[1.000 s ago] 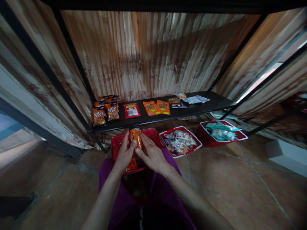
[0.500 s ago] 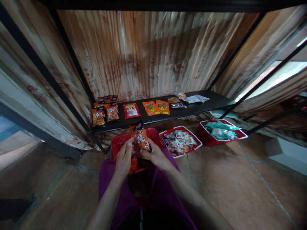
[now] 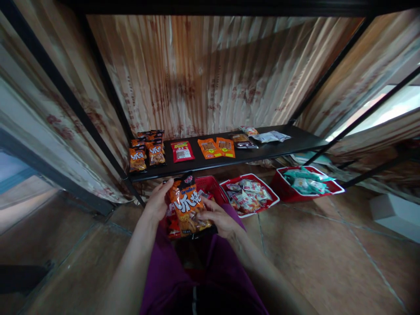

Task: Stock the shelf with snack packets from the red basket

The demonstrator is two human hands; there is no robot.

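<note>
Between my two hands is an orange and black snack bag (image 3: 188, 208), its printed front turned up toward me. My left hand (image 3: 158, 202) grips its upper left edge, while the fingers of my right hand (image 3: 219, 217) close on its lower right side. Below the bag, a red basket (image 3: 210, 186) sits between my knees with red packets (image 3: 172, 223) inside, partly hidden by the bag and my hands. Matching orange snack bags (image 3: 155, 153) stand in rows at the left end of the black shelf (image 3: 183, 167).
Farther along the shelf lie a red packet (image 3: 183, 152), two orange packets (image 3: 216, 148), a dark packet (image 3: 243, 141) and a silvery packet (image 3: 271, 136). Two more red baskets, one with white-and-red packets (image 3: 247, 195) and one with green packets (image 3: 309, 180), stand at right. Shelf posts (image 3: 108, 148) flank the area.
The snack bag has come closer to me and now lies flatter, showing its whole front. My left hand has moved left and up to its edge. The view has shifted slightly.
</note>
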